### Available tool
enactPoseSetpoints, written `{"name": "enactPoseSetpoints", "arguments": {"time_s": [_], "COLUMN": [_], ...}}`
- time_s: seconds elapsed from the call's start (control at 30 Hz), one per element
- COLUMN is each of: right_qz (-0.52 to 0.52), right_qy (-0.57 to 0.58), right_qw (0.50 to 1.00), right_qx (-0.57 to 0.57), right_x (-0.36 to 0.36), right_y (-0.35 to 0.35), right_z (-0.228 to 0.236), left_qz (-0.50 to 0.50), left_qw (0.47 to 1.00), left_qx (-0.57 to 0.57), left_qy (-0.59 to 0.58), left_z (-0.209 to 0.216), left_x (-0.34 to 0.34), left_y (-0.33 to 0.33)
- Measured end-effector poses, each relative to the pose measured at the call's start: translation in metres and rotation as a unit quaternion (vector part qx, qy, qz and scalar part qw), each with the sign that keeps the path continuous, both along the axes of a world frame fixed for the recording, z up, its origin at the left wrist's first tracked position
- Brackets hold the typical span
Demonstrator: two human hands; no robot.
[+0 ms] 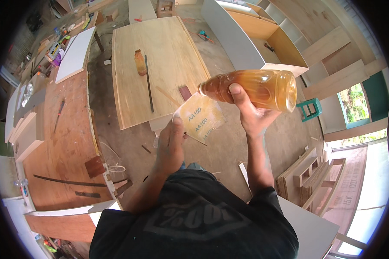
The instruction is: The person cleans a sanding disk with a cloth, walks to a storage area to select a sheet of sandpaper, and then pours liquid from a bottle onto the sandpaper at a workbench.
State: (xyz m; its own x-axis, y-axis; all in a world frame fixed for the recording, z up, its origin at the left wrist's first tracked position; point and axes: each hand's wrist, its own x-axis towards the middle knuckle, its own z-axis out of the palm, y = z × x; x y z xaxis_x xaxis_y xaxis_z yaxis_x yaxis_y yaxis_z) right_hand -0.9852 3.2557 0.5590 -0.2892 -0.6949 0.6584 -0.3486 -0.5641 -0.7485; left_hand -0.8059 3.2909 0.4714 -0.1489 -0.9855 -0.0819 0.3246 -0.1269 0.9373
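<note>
My right hand (254,113) is wrapped round a clear bottle (268,88) of amber liquid, thumb along its side. The bottle lies nearly level, its neck pointing left and touching or just above the upper edge of a sheet of sandpaper (207,115). My left hand (171,144) pinches that sheet at its left edge, thumb on top; its printed back faces up. Beyond it, a wooden panel (129,95) carries another amber bottle (140,64), a long dark strip (149,86) and a small reddish-brown block (185,93).
On the left stands a brown workbench (71,146) with dark strips and a screwdriver-like tool (59,113). A large grey cabinet carcass (222,36) lies at the far right. A green stool (310,109) and wooden frames (309,175) are on the right.
</note>
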Motion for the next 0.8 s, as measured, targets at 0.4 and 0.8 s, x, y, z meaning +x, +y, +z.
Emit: {"name": "enactPoseSetpoints", "arguments": {"time_s": [0.4,0.8], "right_qz": [0.006,0.081], "right_qy": [-0.012,0.015], "right_qw": [1.0,0.996], "right_qx": [-0.003,0.032], "right_x": [0.009,0.029], "right_y": [0.004,0.022], "right_z": [0.012,0.003], "left_qz": [-0.037,-0.04], "left_qw": [0.999,0.996], "left_qx": [-0.018,-0.08], "left_qy": [-0.004,0.003], "left_z": [0.002,0.003], "left_x": [0.006,0.004], "left_y": [-0.001,-0.001]}}
